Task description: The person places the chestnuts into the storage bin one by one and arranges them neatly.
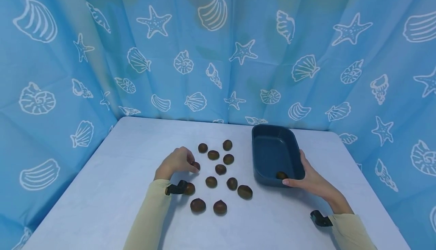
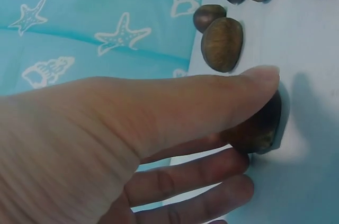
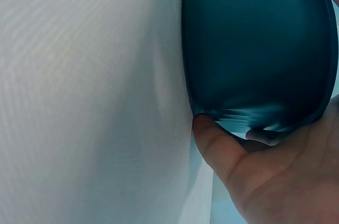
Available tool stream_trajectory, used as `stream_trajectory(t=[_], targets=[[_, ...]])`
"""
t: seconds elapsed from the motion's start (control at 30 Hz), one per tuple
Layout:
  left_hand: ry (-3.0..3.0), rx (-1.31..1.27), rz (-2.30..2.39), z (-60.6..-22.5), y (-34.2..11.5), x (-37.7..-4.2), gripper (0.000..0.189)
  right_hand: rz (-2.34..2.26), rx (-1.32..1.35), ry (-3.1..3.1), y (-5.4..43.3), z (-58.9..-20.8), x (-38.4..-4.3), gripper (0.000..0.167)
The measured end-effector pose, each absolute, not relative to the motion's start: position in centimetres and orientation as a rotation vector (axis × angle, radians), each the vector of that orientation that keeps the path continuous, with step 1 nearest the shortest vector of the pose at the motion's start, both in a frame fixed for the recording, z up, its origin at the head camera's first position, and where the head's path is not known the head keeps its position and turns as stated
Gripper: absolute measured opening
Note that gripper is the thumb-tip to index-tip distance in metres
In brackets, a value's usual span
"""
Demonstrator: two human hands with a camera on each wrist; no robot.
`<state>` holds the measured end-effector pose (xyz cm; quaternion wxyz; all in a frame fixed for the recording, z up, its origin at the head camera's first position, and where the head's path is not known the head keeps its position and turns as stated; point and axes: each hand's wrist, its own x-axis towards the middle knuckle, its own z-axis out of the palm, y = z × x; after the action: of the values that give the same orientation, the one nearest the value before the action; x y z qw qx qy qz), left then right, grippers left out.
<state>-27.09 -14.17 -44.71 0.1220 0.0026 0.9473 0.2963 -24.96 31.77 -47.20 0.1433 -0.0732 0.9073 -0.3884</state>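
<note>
My left hand (image 1: 177, 163) is at the left of a scatter of chestnuts (image 1: 220, 169) and pinches one chestnut (image 2: 259, 131) between thumb and fingers, low at the tabletop. The left wrist view shows the thumb lying across that chestnut and hiding part of it. At the right stands a dark blue rectangular tub (image 1: 272, 184) with rounded corners. My right hand (image 1: 313, 178) grips its near right corner, thumb on the near side and fingers along the right wall. Inside the tub, by that corner, lies a single chestnut (image 1: 281, 175).
Several other chestnuts lie loose on the white table (image 1: 102, 189), two of them (image 1: 198, 205) nearest the front. One chestnut (image 1: 189, 188) sits beside the left wrist's camera. A blue curtain (image 1: 211, 53) with white shell drawings surrounds the table's back and sides.
</note>
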Motion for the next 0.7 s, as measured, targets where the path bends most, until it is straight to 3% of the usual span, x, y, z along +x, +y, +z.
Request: stream_trajectory(t=[0.7], targets=[[2.823, 0.053, 0.913, -44.38, -13.69, -27.17, 0.025, -1.110, -0.216, 2.624, 31.71, -47.07, -24.85, 0.135]])
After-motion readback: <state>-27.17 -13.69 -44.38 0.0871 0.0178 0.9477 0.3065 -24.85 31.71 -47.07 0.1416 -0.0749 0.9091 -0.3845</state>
